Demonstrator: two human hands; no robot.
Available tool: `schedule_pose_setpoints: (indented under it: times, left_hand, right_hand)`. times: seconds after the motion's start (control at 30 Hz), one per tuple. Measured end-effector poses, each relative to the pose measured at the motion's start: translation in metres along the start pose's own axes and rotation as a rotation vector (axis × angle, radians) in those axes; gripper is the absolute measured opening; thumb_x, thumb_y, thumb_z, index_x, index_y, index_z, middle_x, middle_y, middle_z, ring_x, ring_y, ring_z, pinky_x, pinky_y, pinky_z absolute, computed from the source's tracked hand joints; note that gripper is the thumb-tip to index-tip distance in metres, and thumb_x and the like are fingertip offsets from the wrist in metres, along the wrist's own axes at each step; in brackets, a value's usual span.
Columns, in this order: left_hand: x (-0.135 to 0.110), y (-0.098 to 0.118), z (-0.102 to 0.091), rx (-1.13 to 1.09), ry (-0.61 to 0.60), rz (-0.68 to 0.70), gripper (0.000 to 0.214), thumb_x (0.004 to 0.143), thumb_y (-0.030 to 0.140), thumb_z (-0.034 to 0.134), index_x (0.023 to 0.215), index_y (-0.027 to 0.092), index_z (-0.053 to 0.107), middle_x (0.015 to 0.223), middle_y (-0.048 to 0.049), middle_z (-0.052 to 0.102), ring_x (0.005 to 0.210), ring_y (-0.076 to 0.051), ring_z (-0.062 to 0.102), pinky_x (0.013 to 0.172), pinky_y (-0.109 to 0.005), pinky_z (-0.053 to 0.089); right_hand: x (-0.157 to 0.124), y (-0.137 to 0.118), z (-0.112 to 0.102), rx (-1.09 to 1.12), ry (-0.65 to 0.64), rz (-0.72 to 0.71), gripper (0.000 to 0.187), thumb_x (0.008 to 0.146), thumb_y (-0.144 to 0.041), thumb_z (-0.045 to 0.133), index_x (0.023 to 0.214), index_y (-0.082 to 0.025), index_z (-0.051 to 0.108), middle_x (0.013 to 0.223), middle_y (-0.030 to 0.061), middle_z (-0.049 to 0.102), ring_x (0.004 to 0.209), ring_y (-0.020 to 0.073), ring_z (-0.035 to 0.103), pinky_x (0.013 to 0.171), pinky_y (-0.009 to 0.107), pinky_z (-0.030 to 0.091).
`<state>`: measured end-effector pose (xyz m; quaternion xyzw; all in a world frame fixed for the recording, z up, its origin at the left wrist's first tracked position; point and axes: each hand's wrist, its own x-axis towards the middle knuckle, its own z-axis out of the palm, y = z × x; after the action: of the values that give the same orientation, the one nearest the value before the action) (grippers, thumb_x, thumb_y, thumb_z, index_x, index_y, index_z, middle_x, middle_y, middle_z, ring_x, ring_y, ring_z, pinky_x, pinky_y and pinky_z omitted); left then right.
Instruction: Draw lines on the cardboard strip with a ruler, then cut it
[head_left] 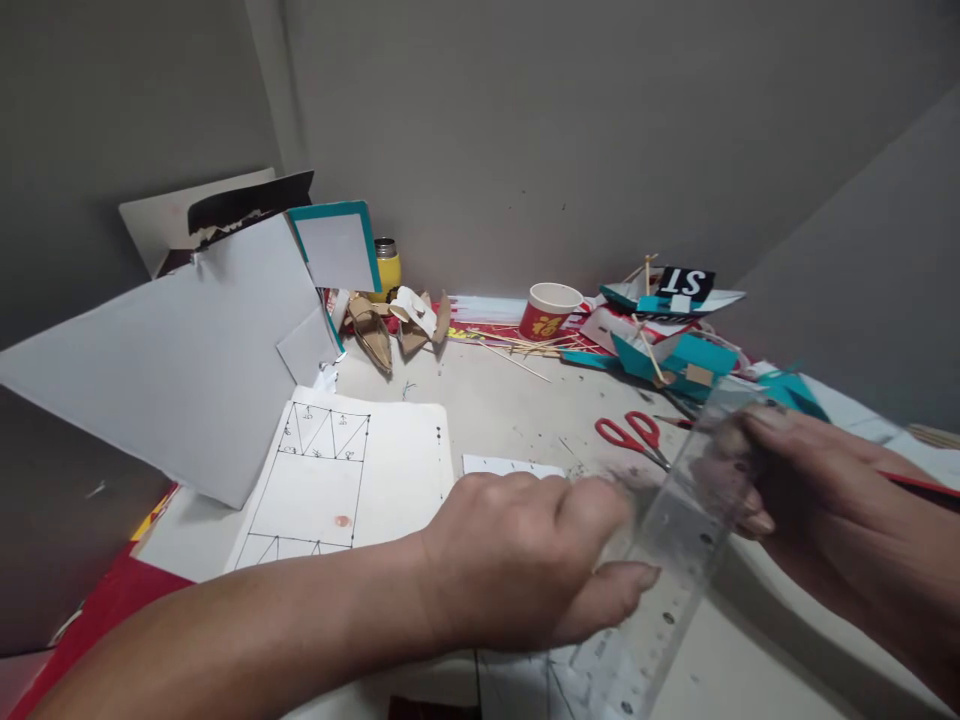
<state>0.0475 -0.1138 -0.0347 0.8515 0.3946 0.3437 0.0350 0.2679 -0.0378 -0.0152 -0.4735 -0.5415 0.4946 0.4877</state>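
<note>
My right hand (817,490) grips the upper end of a clear plastic ruler (679,550), thumb on top. The ruler slants down toward the table's front, raised and tilted. My left hand (529,560) reaches across from the left, its fingers curled and thumb pointing at the ruler's left edge. Blur hides whether it touches the ruler, and I cannot see what the curled fingers hold, if anything. Beneath lies a white sheet with drawn lines (517,685). On the left is a white card (401,440) with a drawn triangle-truss pattern, partly covered by my left forearm.
Red-handled scissors (628,432) lie beyond the ruler. Behind are a red-and-white mug (551,312), thin wooden sticks (525,345), teal card pieces (682,365), brown cardboard scraps (371,335) and a yellow jar (387,270). A large folded white board (187,370) stands at left.
</note>
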Motion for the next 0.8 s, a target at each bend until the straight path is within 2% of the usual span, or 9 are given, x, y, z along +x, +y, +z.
schedule_pose_setpoints:
  times: [0.1,0.17,0.27,0.43,0.53,0.7,0.8]
  left_hand:
    - [0.003,0.002,0.000,-0.244,-0.182,-0.309,0.060,0.087,0.059,0.059,0.128,0.015,0.051,0.076,-0.0060,0.071,0.058,-0.023,0.063,0.051,-0.035,0.049]
    - [0.005,0.003,-0.001,-0.456,-0.259,-0.476,0.071,0.080,0.052,0.068,0.138,0.018,0.044,0.071,0.0004,0.066,0.054,-0.019,0.058,0.051,-0.031,0.047]
    - [0.007,0.006,-0.006,-0.749,-0.314,-0.607,0.073,0.078,0.040,0.072,0.142,0.024,0.042,0.070,0.0056,0.061,0.055,-0.014,0.054,0.054,-0.026,0.045]
    - [0.008,0.007,-0.009,-0.958,-0.311,-0.656,0.064,0.081,0.025,0.068,0.142,0.026,0.048,0.072,0.0072,0.058,0.056,-0.009,0.053,0.059,-0.024,0.045]
    - [0.007,0.007,-0.006,-1.026,-0.328,-0.652,0.059,0.082,0.022,0.067,0.139,0.025,0.051,0.072,0.0076,0.057,0.055,-0.008,0.053,0.059,-0.024,0.045]
    - [0.006,0.007,-0.002,-0.988,-0.356,-0.621,0.062,0.082,0.029,0.068,0.141,0.023,0.053,0.071,0.0073,0.058,0.056,-0.010,0.054,0.060,-0.025,0.046]
    - [0.007,0.007,-0.006,-0.859,-0.384,-0.609,0.067,0.080,0.038,0.070,0.143,0.025,0.052,0.077,0.0043,0.063,0.062,-0.014,0.059,0.064,-0.028,0.050]
  right_hand:
    - [-0.005,-0.001,0.004,-0.003,-0.044,-0.007,0.046,0.066,-0.063,0.083,0.048,-0.025,0.063,0.044,0.0068,0.047,0.036,0.0146,0.044,0.031,0.032,0.035]
    - [-0.008,-0.002,0.007,0.008,-0.013,-0.001,0.046,0.062,-0.063,0.085,0.049,-0.025,0.063,0.044,0.0057,0.048,0.037,0.0142,0.044,0.031,0.030,0.037]
    - [-0.014,-0.004,0.010,0.021,0.079,0.058,0.050,0.056,-0.065,0.088,0.052,-0.022,0.063,0.048,0.0034,0.051,0.040,0.0129,0.046,0.033,0.025,0.041]
    - [-0.017,-0.005,0.012,0.050,0.105,0.111,0.052,0.052,-0.063,0.091,0.053,-0.020,0.061,0.049,0.0006,0.052,0.042,0.0108,0.046,0.036,0.019,0.042]
    - [-0.015,-0.004,0.011,0.057,0.117,0.114,0.053,0.048,-0.064,0.092,0.052,-0.020,0.062,0.047,0.0006,0.051,0.040,0.0101,0.044,0.035,0.019,0.040]
    - [-0.009,-0.001,0.007,0.070,0.170,0.143,0.053,0.044,-0.062,0.094,0.052,-0.021,0.062,0.048,0.0008,0.049,0.040,0.0094,0.040,0.033,0.020,0.035]
    - [-0.008,0.001,0.005,0.049,0.168,0.163,0.052,0.041,-0.062,0.096,0.053,-0.022,0.064,0.052,0.0018,0.050,0.042,0.0096,0.041,0.034,0.021,0.034]
